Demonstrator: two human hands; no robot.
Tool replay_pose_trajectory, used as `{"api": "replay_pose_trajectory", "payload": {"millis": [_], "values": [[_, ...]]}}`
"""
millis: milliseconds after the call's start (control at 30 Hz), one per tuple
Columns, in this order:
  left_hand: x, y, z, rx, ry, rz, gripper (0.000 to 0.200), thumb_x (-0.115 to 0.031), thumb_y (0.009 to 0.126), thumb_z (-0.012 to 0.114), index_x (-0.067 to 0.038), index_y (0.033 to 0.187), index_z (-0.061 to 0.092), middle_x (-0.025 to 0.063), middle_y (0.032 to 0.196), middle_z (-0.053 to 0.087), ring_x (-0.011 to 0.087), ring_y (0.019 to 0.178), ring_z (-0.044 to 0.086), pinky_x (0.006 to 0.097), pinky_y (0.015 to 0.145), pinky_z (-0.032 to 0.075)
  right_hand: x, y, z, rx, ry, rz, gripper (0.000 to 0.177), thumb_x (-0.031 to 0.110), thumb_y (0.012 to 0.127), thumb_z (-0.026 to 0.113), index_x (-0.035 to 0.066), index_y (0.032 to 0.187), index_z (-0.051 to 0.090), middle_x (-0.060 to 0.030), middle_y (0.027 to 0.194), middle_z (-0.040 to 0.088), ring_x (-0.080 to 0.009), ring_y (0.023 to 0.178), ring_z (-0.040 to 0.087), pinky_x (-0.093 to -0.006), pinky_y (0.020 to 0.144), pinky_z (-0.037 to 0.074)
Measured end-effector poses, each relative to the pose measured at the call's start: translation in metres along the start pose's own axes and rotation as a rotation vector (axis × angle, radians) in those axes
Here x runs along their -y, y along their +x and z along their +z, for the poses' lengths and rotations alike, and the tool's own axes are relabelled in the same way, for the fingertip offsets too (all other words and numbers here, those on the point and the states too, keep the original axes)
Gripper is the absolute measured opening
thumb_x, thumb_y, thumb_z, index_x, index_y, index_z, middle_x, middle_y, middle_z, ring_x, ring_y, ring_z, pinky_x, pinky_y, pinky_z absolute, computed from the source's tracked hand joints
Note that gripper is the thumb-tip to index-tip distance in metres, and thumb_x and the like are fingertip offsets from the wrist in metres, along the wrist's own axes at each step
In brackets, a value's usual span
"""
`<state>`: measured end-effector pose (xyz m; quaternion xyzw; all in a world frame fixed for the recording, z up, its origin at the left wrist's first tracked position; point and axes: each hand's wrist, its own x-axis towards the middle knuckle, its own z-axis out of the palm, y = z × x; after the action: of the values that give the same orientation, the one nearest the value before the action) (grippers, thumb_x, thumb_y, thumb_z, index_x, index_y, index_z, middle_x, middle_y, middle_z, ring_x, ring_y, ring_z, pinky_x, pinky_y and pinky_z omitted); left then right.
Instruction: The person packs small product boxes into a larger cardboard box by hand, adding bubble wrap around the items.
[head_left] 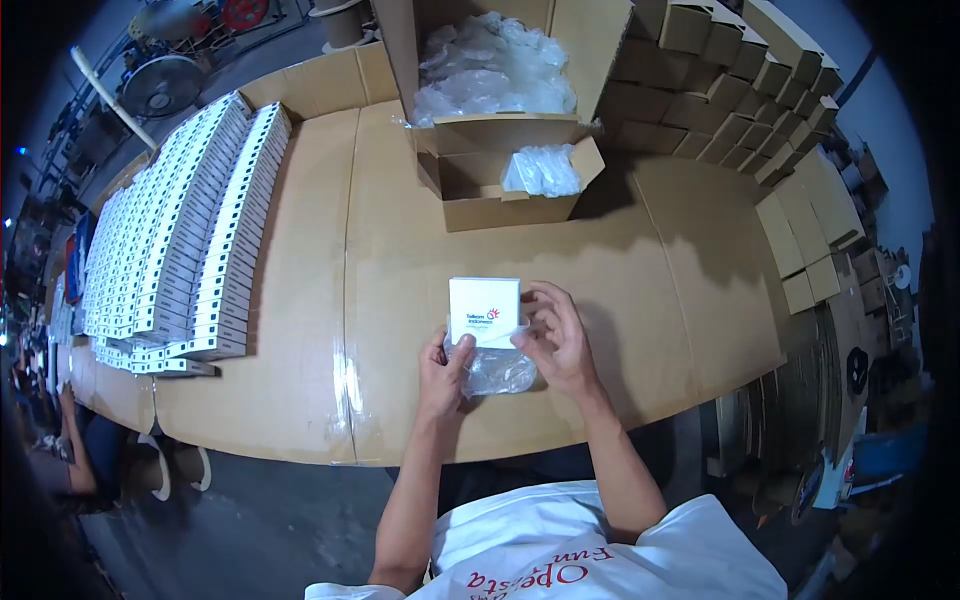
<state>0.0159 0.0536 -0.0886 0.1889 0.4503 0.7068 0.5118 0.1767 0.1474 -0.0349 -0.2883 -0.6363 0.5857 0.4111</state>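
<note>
A small white box [484,300] with a red logo and dark print is upright in front of me, its lower part in a clear plastic bag [498,371]. My left hand [442,377] is closed on the bag and the box's lower left side, thumb on the front. At the lower right corner, my right hand [562,342] pinches the bag's edge between thumb and fingers. Beyond the hands, an open cardboard box [510,215] holds some bagged plastic [541,171] at its right end.
A large carton [590,60] full of clear bags [495,70] stands behind the smaller one. Rows of stacked white boxes [180,220] fill the table's left side. Brown cartons [700,100] are piled at the back right. Part of another person [75,450] shows at far left.
</note>
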Motion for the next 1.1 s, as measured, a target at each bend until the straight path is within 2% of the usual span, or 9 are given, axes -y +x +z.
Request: {"api": "replay_pose_trajectory", "payload": {"millis": [67, 100, 233, 367, 567, 667, 867, 1067, 1100], "values": [[0.004, -0.001, -0.005, 0.008, -0.033, -0.004, 0.036, -0.014, 0.098, 0.065, 0.003, 0.129, 0.056, 0.0089, 0.113, 0.068, 0.0146, 0.100, 0.066, 0.0305, 0.087, 0.055, 0.001, -0.004, -0.001, 0.046, 0.034, 0.068, 0.077, 0.003, 0.084, 0.077, 0.006, 0.150, 0.037, -0.0113, 0.117, 0.062, -0.0133, 0.096, 0.062, -0.0272, 0.080, 0.052], [0.003, -0.002, -0.003, 0.014, -0.022, -0.013, 0.037, -0.014, 0.098, 0.065, 0.003, 0.129, 0.055, 0.0089, 0.113, 0.068, 0.0145, 0.101, 0.066, 0.0306, 0.088, 0.055, 0.004, -0.005, -0.002, 0.076, 0.091, 0.127, 0.086, 0.001, 0.085, 0.076, 0.008, 0.156, 0.028, -0.0114, 0.112, 0.064, -0.0132, 0.096, 0.062, -0.0273, 0.081, 0.051], [-0.003, -0.003, 0.002, 0.037, 0.078, -0.041, 0.037, -0.012, 0.098, 0.065, 0.002, 0.130, 0.053, 0.0096, 0.113, 0.068, 0.0138, 0.099, 0.066, 0.0295, 0.085, 0.056, 0.000, -0.004, -0.006, 0.105, 0.062, 0.128, 0.085, -0.002, 0.085, 0.074, 0.008, 0.157, 0.029, -0.0089, 0.103, 0.066, -0.0125, 0.093, 0.062, -0.0268, 0.082, 0.050], [-0.002, -0.003, 0.012, -0.015, -0.008, 0.028, 0.027, -0.011, 0.097, 0.065, -0.007, 0.120, 0.051, 0.0078, 0.095, 0.069, 0.0087, 0.073, 0.063, 0.0225, 0.059, 0.051, 0.003, -0.004, -0.019, 0.149, -0.057, 0.129, 0.083, -0.004, 0.086, 0.072, 0.009, 0.156, 0.031, -0.0071, 0.100, 0.066, -0.0119, 0.092, 0.061, -0.0275, 0.083, 0.050], [0.006, 0.000, 0.003, -0.021, -0.051, 0.027, 0.015, -0.014, 0.101, 0.062, -0.007, 0.112, 0.054, -0.0052, 0.075, 0.055, 0.0025, 0.059, 0.044, 0.0184, 0.050, 0.035, 0.011, -0.001, -0.020, 0.170, -0.115, 0.073, 0.071, -0.005, 0.085, 0.072, 0.009, 0.149, 0.044, -0.0072, 0.104, 0.064, -0.0139, 0.094, 0.061, -0.0304, 0.085, 0.052], [0.001, -0.002, 0.005, -0.028, -0.047, 0.045, 0.011, -0.015, 0.102, 0.060, -0.006, 0.108, 0.057, -0.0068, 0.076, 0.051, 0.0025, 0.062, 0.041, 0.0182, 0.054, 0.034, 0.012, -0.001, -0.020, 0.171, -0.117, 0.085, 0.065, -0.005, 0.085, 0.071, 0.008, 0.144, 0.049, -0.0075, 0.105, 0.064, -0.0149, 0.094, 0.061, -0.0310, 0.086, 0.052], [0.000, -0.002, 0.007, -0.060, -0.044, 0.079, 0.009, -0.013, 0.102, 0.059, -0.006, 0.108, 0.058, -0.0041, 0.085, 0.056, 0.0026, 0.072, 0.047, 0.0194, 0.062, 0.039, 0.005, -0.001, -0.024, 0.175, -0.164, 0.075, 0.051, -0.003, 0.086, 0.071, 0.006, 0.135, 0.058, -0.0069, 0.102, 0.066, -0.0138, 0.093, 0.061, -0.0295, 0.083, 0.053], [-0.001, -0.004, 0.005, -0.054, -0.089, 0.079, 0.009, -0.014, 0.104, 0.056, -0.008, 0.111, 0.055, -0.0028, 0.088, 0.054, 0.0022, 0.071, 0.048, 0.0181, 0.060, 0.042, 0.010, -0.003, -0.020, 0.149, -0.185, 0.134, 0.034, 0.001, 0.086, 0.073, 0.004, 0.120, 0.069, -0.0083, 0.104, 0.072, -0.0120, 0.090, 0.064, -0.0289, 0.079, 0.054], [-0.001, -0.004, 0.007, -0.076, -0.090, 0.089, 0.008, -0.014, 0.104, 0.056, -0.007, 0.109, 0.056, -0.0032, 0.087, 0.054, 0.0020, 0.071, 0.047, 0.0179, 0.060, 0.040, 0.008, -0.003, -0.019, 0.136, -0.170, 0.128, 0.032, 0.002, 0.086, 0.074, 0.004, 0.118, 0.070, -0.0087, 0.104, 0.073, -0.0121, 0.089, 0.065, -0.0288, 0.079, 0.055]]}}
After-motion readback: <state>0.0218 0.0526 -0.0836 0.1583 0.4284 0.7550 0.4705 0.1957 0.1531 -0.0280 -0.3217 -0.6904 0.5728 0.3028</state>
